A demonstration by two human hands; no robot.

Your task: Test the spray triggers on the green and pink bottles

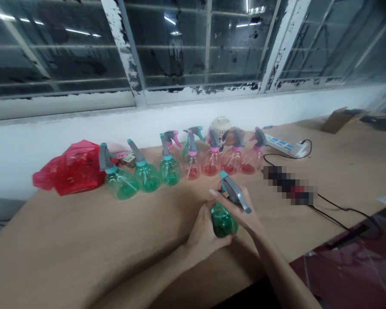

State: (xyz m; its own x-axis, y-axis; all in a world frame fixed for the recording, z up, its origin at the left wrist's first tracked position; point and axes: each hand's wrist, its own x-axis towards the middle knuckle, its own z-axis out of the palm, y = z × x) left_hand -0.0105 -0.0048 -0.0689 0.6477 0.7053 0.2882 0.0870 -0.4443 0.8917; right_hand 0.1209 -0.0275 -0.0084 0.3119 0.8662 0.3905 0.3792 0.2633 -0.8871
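Over the near part of the worktop [141,249], between both hands, is a green spray bottle [223,222]. The left hand [202,235] is closed around the rounded body, its fingers curving along the left flank and near underside. The right hand [241,218] is closed about the neck, its fingers just below the grey spray head [234,191], which partly hides them. Whether the base touches the surface cannot be told. Beyond stands a row of spray bottles [170,175], with a red plastic bag [80,167] beside its left end.
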